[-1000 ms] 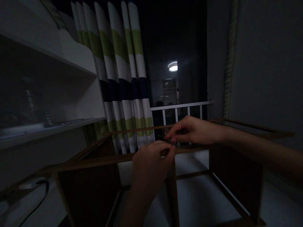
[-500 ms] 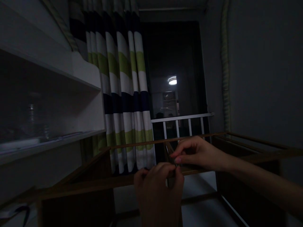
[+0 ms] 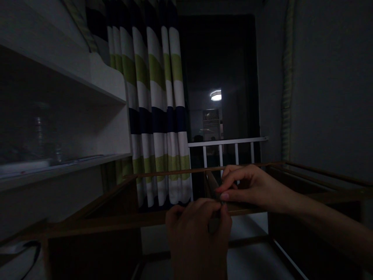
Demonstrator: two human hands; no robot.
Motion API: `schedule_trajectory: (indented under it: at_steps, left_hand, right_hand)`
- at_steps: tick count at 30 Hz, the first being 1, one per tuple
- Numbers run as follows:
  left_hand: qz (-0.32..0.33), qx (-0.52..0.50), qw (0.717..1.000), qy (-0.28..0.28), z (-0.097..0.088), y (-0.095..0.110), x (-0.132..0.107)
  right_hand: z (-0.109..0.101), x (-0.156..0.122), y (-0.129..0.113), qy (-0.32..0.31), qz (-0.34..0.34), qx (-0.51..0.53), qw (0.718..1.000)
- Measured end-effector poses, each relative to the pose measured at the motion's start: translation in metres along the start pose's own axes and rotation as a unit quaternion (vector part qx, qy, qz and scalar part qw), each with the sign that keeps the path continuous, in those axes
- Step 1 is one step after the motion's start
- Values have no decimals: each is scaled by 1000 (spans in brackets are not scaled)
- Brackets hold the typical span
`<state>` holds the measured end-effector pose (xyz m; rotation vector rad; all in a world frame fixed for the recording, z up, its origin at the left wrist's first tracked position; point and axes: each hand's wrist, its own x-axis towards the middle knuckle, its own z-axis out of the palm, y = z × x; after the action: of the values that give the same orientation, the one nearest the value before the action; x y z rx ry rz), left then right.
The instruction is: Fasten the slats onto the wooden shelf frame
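In a dim room a dark brown wooden frame (image 3: 110,221) with open compartments stands in front of me. My left hand (image 3: 198,233) is closed at the front rail, thumb and fingers pinched together where the middle divider (image 3: 210,182) meets the rail. My right hand (image 3: 250,188) reaches in from the right, its fingertips pinched on the same spot, touching the left hand's fingertips. What the fingers pinch is too small and dark to name.
A white shelf unit (image 3: 64,159) runs along the left wall. A curtain (image 3: 157,112) with white, green and dark stripes hangs behind the frame. A white railing (image 3: 227,144) crosses a dark opening with a distant ceiling lamp (image 3: 216,95). A grey wall stands at the right.
The view has tilted up and shifted slightly, so frame and hands sit lower in the picture. Both hands stay pinched at the same joint, with the right fingers curled a little closer.
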<state>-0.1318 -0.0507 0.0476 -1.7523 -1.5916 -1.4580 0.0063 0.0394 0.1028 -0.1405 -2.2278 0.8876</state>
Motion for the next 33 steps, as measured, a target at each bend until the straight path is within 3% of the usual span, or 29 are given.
schedule_trajectory:
  at_steps: [7,14,23,25,27,29,33]
  left_hand:
    - [-7,-3,1000,-2,-1,5,1]
    - [-22,2,1000,16,-2,11,2]
    - [-24,15,999,-38,-8,10,4]
    - [-28,21,998,-49,-9,10,4]
    - [-28,26,998,-51,-9,11,4]
    - [-25,28,998,-45,-9,12,4]
    - [-24,33,998,-39,-10,13,6]
  right_hand:
    - [-6,-1,0,-16,-40,-46,998]
    - [-9,-15,-15,-32,-74,-143,986]
    - [-3,-12,-26,-31,-86,-259,962]
    - [4,-24,-26,20,-115,-352,929]
    - [17,-42,-24,128,-146,-424,885]
    - [34,-61,-15,232,-155,-421,863]
    - [73,-82,13,253,-120,-444,851]
